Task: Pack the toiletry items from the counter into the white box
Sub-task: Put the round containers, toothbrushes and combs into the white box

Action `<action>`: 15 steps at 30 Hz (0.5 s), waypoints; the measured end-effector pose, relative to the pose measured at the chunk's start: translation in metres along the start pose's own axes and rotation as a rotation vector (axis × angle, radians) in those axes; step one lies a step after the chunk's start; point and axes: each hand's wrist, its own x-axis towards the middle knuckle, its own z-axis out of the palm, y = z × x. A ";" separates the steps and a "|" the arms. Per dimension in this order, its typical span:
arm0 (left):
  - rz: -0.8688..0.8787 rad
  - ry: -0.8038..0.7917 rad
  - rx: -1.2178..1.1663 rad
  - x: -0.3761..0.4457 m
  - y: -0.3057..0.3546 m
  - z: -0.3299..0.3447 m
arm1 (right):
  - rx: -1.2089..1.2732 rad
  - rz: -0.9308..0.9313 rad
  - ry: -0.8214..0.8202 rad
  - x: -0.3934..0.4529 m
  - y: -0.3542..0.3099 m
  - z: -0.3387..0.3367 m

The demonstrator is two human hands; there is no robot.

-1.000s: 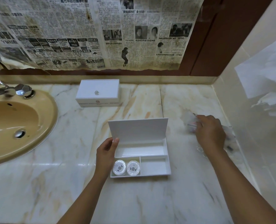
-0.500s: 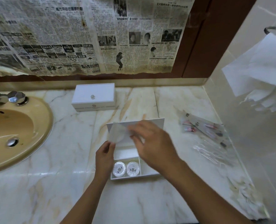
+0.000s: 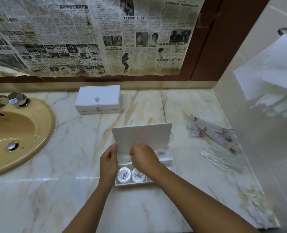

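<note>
Steadied white box (image 3: 170,132) with left hand (image 3: 108,161), fingers curled on its edge; lowered clear packet (image 3: 163,151) inside, right hand (image 3: 143,158) pinching.

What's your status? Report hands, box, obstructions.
Left hand steadies white box; right hand lowers clear packet into rear compartment. More packets wait right. Nothing blocking.

Counter (image 3: 72,190): polished veined marble, glossy. Basin (image 3: 43,132): glazed tan ceramic, smooth. Tap (image 3: 13,99): bright chromed metal. Open box (image 3: 141,135): matt white, smooth. Soaps (image 3: 131,175): pleated white paper wrap. Packets (image 3: 211,133): clear crinkled plastic. Newspaper (image 3: 89,39): yellowed, stained, rough torn edge.
</note>
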 end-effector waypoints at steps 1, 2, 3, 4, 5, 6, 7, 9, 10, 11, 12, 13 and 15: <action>0.000 0.000 0.001 0.000 0.000 0.000 | 0.025 -0.004 -0.003 0.001 0.001 0.002; 0.001 0.001 0.004 0.000 0.000 0.001 | 0.040 -0.018 -0.003 0.001 0.003 0.003; 0.000 0.003 0.004 0.000 0.000 0.001 | 0.046 -0.037 0.006 -0.001 0.004 0.001; 0.000 0.006 0.004 0.000 0.001 0.001 | 0.051 -0.057 0.032 -0.003 0.005 -0.002; 0.002 0.008 0.006 0.000 0.001 0.001 | 0.073 -0.077 0.084 -0.006 0.008 -0.007; 0.006 0.010 0.004 0.001 0.002 0.001 | 0.123 -0.089 0.171 -0.009 0.010 -0.014; 0.008 0.012 -0.001 0.000 0.002 0.002 | 0.189 -0.090 0.285 -0.012 0.013 -0.024; -0.003 0.019 -0.014 0.000 0.002 0.002 | 0.288 -0.065 0.548 -0.013 0.025 -0.045; -0.010 0.023 -0.015 -0.001 0.002 0.002 | 0.319 -0.049 0.663 -0.012 0.035 -0.055; -0.014 0.026 -0.012 0.000 0.001 0.002 | 0.339 -0.031 0.749 -0.012 0.047 -0.066; -0.015 0.029 -0.008 -0.001 0.002 0.002 | 0.351 -0.009 0.818 -0.011 0.061 -0.076; -0.015 0.033 -0.003 -0.001 0.002 0.002 | 0.358 0.017 0.879 -0.010 0.075 -0.086; -0.014 0.036 0.004 -0.002 0.003 0.003 | 0.347 0.104 0.945 -0.006 0.104 -0.099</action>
